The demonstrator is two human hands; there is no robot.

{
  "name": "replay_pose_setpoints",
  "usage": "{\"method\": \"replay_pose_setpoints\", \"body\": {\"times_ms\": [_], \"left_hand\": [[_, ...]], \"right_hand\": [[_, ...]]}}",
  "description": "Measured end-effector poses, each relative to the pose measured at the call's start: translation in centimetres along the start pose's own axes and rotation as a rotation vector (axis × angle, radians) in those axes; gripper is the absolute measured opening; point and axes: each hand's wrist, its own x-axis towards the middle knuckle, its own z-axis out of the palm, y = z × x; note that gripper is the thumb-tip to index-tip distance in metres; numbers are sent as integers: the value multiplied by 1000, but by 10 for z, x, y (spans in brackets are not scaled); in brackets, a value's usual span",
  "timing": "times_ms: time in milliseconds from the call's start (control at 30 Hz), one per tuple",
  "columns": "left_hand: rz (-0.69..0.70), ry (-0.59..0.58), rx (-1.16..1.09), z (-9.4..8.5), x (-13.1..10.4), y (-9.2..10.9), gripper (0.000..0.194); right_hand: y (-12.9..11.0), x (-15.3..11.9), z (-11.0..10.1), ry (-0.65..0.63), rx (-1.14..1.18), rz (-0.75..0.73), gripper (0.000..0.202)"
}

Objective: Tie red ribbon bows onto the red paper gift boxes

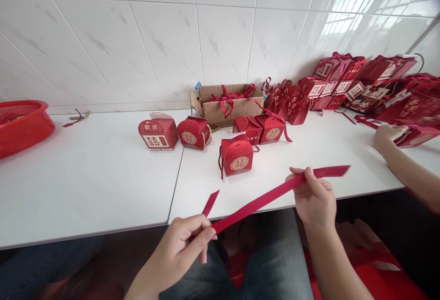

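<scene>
Red ribbon [257,203] spans the near side, pinched by left hand [187,240] and right hand [316,195], both ends protruding; nearest red box [237,156] stands beyond, cardboard carton [211,110] farther off.

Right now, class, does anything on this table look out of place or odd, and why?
Mildly: a thin dark-red strand lies by the wall near the red basin, apart from the ribbons in the cardboard box. The ribbon stretched between the left hand and right hand looks neither torn nor knotted.
</scene>
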Motion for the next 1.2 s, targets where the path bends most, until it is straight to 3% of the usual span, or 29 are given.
{"method": "replay_pose_setpoints", "body": {"times_ms": [600,933,1067,1200], "left_hand": [[-114,318,-297,-39,-22,-18,43],[-115,485,-299,-51,-26,-24,46],[-147,397,-178,-53,-30,-28,42],[-123,47,10,-54,-31,-26,34]], "right_hand": [[1,62,-16,284,66,-10,26],[12,73,-22,230,131,51,30],[11,75,-22,255,124,58,35],[3,81,-21,251,167,78,34]]}}
